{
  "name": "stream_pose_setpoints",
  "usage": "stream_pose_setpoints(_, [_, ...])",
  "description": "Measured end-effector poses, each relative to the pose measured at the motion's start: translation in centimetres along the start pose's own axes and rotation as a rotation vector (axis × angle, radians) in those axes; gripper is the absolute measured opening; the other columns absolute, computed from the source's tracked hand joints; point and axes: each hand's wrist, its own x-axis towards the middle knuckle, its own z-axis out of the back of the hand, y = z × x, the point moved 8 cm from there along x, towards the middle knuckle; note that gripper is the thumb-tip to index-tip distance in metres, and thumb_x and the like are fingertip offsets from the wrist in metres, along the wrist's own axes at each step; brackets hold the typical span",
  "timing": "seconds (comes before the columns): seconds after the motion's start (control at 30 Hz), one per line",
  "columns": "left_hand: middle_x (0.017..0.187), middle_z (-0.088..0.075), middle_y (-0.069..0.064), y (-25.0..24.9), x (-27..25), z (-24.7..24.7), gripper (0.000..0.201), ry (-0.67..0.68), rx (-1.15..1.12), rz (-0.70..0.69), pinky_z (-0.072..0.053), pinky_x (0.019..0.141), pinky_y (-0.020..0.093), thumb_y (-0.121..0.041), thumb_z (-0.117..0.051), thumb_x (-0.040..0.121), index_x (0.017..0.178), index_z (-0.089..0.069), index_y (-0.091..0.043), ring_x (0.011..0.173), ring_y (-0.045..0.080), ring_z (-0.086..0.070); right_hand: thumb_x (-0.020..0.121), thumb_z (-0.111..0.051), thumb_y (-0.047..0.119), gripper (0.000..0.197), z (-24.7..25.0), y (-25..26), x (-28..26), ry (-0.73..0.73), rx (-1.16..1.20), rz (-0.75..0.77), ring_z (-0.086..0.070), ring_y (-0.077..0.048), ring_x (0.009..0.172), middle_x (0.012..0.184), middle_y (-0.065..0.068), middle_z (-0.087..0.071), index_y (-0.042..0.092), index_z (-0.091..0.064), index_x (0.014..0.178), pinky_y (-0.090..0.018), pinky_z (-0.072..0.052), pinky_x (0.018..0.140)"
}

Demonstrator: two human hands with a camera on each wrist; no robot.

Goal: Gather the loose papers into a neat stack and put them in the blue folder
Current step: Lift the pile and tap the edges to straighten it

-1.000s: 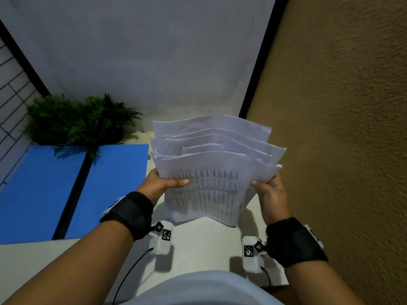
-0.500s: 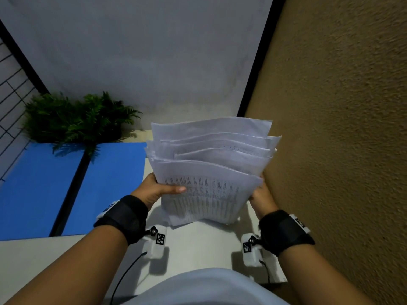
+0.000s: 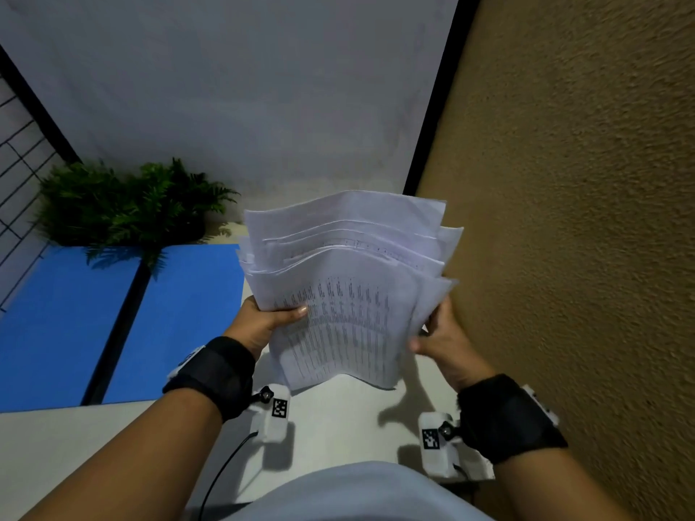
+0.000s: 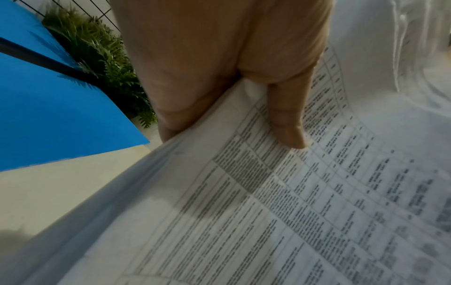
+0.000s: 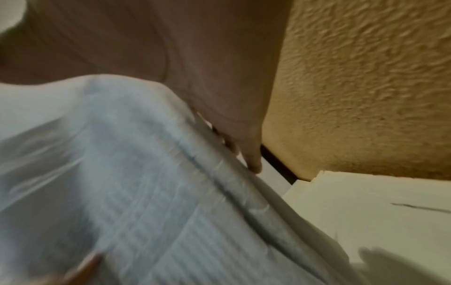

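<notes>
Papers [image 3: 349, 295] are up off the white table [image 3: 338, 423], a fanned sheaf held over it to the right of the blue folder [image 3: 176, 314], which lies open and flat with its black spine [image 3: 120, 325] running away toward the fern [image 3: 128, 204].

Going from the folder rightward: the left hand [image 3: 259, 321] pinches the sheaf's left edge, thumb [image 4: 288, 123] pressed across the printed top sheet and the fingers curled behind it. The top edges are stepped, several sheets standing higher than the front one, so the stack is not yet square. Farther right, the right hand [image 3: 443, 340] is at the sheaf's right edge; the wrist view is blurred, showing a fingertip [image 5: 253, 164] on the outer edge of the sheets, but whether it pinches or only pushes I cannot tell.

To do this step well, I would loosen both grips slightly, stand the sheaf on its bottom edge on the table and tap until the tops line up, then tap a side edge too, before carrying it left onto the folder. Squeezing hard keeps the sheets staggered.

Against half a second ago, the right hand has come out from behind the sheets and now sits lower at the corner, and the right edge has splayed outward.
</notes>
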Motion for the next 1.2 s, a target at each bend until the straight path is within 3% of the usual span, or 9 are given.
stream_pose_setpoints(0.17, [0.111,-0.073,0.015,-0.1,-0.2,-0.5,0.070,0.018,0.033,0.002,-0.052,0.097,0.051,-0.022,-0.090,0.038,0.105,-0.071,-0.009,0.110,0.035,-0.066,0.041,-0.098,0.012,0.130,0.4,-2.2,1.0,-0.216,-0.113,-0.027,-0.054,-0.015,0.125,0.137,0.003,-0.052,0.035,-0.021,0.143,-0.040,-0.052,0.097])
stream_pose_setpoints(0.33, [0.108,-0.075,0.007,-0.3,-0.4,-0.4,0.062,0.091,0.128,-0.006,-0.053,0.095,0.049,-0.021,-0.094,0.036,0.096,-0.077,-0.024,0.111,0.031,-0.064,0.053,-0.090,-0.003,0.077,2.1,-1.3,3.3,-0.219,-0.124,-0.075,-0.063,-0.032,0.113,0.118,-0.015,-0.068,0.002,-0.059,0.123,-0.052,-0.053,0.093])
stream_pose_setpoints(0.43, [0.107,-0.075,0.005,-0.7,-0.9,-0.7,0.073,0.085,0.123,-0.008,-0.054,0.091,0.043,-0.026,-0.097,0.029,0.098,-0.076,-0.023,0.108,0.027,-0.065,0.057,-0.086,-0.006,0.061,1.8,-0.1,3.7,-0.192,-0.133,-0.042,-0.064,-0.031,0.111,0.110,-0.009,-0.072,0.012,-0.067,0.112,-0.050,-0.053,0.095])
stream_pose_setpoints(0.6, [0.103,-0.076,0.006,-3.5,-1.4,-0.5,0.050,-0.043,0.019,-0.140,-0.059,0.083,0.036,-0.003,-0.090,0.056,0.101,-0.072,-0.013,0.104,0.025,-0.068,0.070,-0.078,-0.004,0.034,0.2,1.7,3.1,-0.280,0.025,0.063,-0.068,-0.030,0.104,0.106,-0.013,-0.073,0.013,-0.072,0.098,-0.056,-0.053,0.091])
stream_pose_setpoints(0.7, [0.096,-0.077,-0.002,-4.9,-2.0,-0.6,0.041,-0.087,-0.003,-0.201,-0.058,0.072,0.022,0.004,-0.083,0.063,0.097,-0.071,-0.015,0.094,0.015,-0.071,0.066,-0.083,-0.001,0.055,-0.1,2.5,2.3,-0.399,0.049,0.153,-0.067,-0.026,0.108,0.115,-0.014,-0.069,0.006,-0.061,0.116,-0.052,-0.055,0.091])
stream_pose_setpoints(0.87, [0.113,-0.073,0.008,-6.1,-2.8,-1.0,0.070,-0.075,0.028,-0.336,-0.058,0.084,0.031,-0.017,-0.091,0.058,0.121,-0.061,-0.011,0.104,0.020,-0.070,0.063,-0.088,0.017,0.091,-0.9,4.3,0.2,-0.548,0.011,0.324,-0.060,-0.018,0.116,0.130,-0.005,-0.053,0.031,-0.030,0.132,-0.044,-0.056,0.092])
stream_pose_setpoints(0.97, [0.125,-0.064,0.012,-6.7,-3.3,-1.3,0.095,-0.079,0.002,-0.390,-0.056,0.091,0.037,-0.033,-0.092,0.054,0.133,-0.043,-0.013,0.113,0.023,-0.065,0.064,-0.087,0.021,0.102,-2.1,6.5,-1.3,-0.578,-0.044,0.525,-0.058,-0.018,0.119,0.133,-0.007,-0.046,0.031,-0.019,0.140,-0.039,-0.055,0.094])
stream_pose_setpoints(1.1, [0.121,-0.062,0.004,-7.8,-4.0,-1.6,0.106,-0.085,-0.015,-0.415,-0.057,0.080,0.026,-0.056,-0.089,0.046,0.133,-0.038,-0.024,0.104,0.011,-0.068,0.071,-0.078,0.047,0.086,-2.5,7.9,-2.0,-0.619,-0.210,0.682,-0.053,-0.022,0.122,0.134,0.004,-0.044,0.044,-0.025,0.139,-0.046,-0.055,0.092])
stream_pose_setpoints(1.2, [0.120,-0.060,0.005,-8.1,-4.2,-1.6,0.098,-0.083,-0.045,-0.426,-0.056,0.078,0.026,-0.059,-0.087,0.048,0.129,-0.040,-0.029,0.101,0.011,-0.068,0.077,-0.066,0.059,0.064,-2.0,8.1,-1.6,-0.649,-0.249,0.661,-0.054,-0.028,0.120,0.135,-0.010,-0.042,0.045,-0.036,0.132,-0.049,-0.057,0.086])
